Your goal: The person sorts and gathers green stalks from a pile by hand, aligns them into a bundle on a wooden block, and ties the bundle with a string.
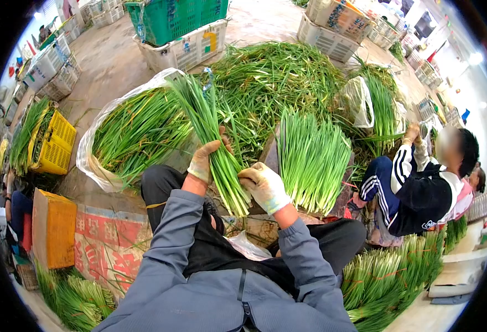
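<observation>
A bunch of garlic chives (209, 130) slants across my lap, leafy tips up and left, pale stem ends low. Wrapped around its middle is my gloved left hand (203, 159). My right hand (264, 187), also gloved, pinches at the stems near the lower end, with the fingertips partly hidden. Right of the bunch, a neat pile of chives (314, 163) lies on a low board, stem ends toward me. To the left, a white sack (97, 166) lies open, full of loose chives (141, 130).
A large heap of loose leaves (279, 77) lies ahead. Stacked crates (180, 50) stand behind it. At right sits a co-worker (426, 182) handling chives. Tied bundles (393, 271) lie at lower right, others (80, 296) at lower left, near a wooden box (54, 229) and a yellow crate (55, 144).
</observation>
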Demonstrator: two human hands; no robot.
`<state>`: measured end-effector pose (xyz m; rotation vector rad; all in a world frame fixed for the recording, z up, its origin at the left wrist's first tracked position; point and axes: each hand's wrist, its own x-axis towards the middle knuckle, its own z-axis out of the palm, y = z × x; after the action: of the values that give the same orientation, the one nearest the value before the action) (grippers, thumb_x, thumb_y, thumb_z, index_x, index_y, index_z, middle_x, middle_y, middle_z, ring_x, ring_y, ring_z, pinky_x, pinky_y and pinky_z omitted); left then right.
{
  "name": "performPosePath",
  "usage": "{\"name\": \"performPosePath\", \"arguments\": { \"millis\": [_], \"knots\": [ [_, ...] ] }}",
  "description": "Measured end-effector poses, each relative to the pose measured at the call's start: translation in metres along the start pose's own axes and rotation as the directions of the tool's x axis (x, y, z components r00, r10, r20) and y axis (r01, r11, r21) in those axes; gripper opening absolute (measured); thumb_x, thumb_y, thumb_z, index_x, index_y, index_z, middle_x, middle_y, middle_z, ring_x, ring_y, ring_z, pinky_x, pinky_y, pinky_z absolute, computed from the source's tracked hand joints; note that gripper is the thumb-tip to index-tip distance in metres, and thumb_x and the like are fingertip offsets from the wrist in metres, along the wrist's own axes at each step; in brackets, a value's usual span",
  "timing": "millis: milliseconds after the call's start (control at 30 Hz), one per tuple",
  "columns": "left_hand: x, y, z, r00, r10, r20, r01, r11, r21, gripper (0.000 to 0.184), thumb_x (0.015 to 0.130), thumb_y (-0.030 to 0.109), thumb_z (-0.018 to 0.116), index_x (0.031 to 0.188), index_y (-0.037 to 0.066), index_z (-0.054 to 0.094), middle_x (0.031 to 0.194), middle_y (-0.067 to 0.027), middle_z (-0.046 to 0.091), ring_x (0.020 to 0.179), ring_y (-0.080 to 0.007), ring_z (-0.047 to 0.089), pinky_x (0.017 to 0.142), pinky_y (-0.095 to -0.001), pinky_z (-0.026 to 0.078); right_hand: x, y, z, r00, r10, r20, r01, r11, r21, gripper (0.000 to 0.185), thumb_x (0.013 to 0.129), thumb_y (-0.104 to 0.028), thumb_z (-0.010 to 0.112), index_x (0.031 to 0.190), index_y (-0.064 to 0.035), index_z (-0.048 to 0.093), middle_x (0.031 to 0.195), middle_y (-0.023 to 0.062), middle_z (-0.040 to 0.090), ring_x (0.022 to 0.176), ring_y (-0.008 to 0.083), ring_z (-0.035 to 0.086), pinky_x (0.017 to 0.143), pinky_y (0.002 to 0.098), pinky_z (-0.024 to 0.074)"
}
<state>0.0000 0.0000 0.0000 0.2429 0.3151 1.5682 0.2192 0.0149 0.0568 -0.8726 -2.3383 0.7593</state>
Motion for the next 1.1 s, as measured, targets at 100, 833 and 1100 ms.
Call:
{"name": "performPosePath", "arguments": {
  "millis": [100,833,1100],
  "knots": [
    [-0.004,-0.008,0.007,1.000,0.015,-0.022,-0.015,1.000,0.002,0.057,0.087,0.013,0.074,0.139,0.007,0.051,0.108,-0.0073,0.067,0.096,-0.0244,0.069,0.085,-0.0423,0.060,-0.007,0.012,-0.013,0.985,0.008,-0.172,0.012,0.993,0.114,0.014,0.087,-0.006,0.069,0.102,-0.0050,0.069,0.086,0.0078,0.067,0.081,0.0215,0.065,0.073,0.0322,0.0528],
    [0.009,-0.022,-0.007,0.921,-0.012,-0.390,0.121,0.959,0.257,0.025,0.087,0.019,0.076,0.106,0.004,0.069,0.094,-0.0114,0.072,0.083,-0.0267,0.071,0.075,-0.0420,0.060,0.026,-0.027,0.042,0.993,0.102,-0.062,-0.110,0.981,-0.158,0.031,0.082,-0.031,0.076,0.103,-0.0099,0.069,0.091,0.0135,0.067,0.083,0.0355,0.066,0.072,0.0434,0.0536],
    [0.009,-0.023,-0.022,0.944,0.140,-0.300,-0.068,0.969,0.238,0.038,0.088,0.032,0.079,0.110,0.005,0.065,0.100,-0.0071,0.071,0.085,-0.0210,0.068,0.078,-0.0368,0.057,0.035,0.001,0.051,0.965,0.248,-0.083,-0.202,0.910,0.363,0.022,0.085,-0.017,0.073,0.098,0.0006,0.074,0.095,0.0105,0.074,0.084,0.0178,0.068,0.080,0.0302,0.0531]
  ]
}}
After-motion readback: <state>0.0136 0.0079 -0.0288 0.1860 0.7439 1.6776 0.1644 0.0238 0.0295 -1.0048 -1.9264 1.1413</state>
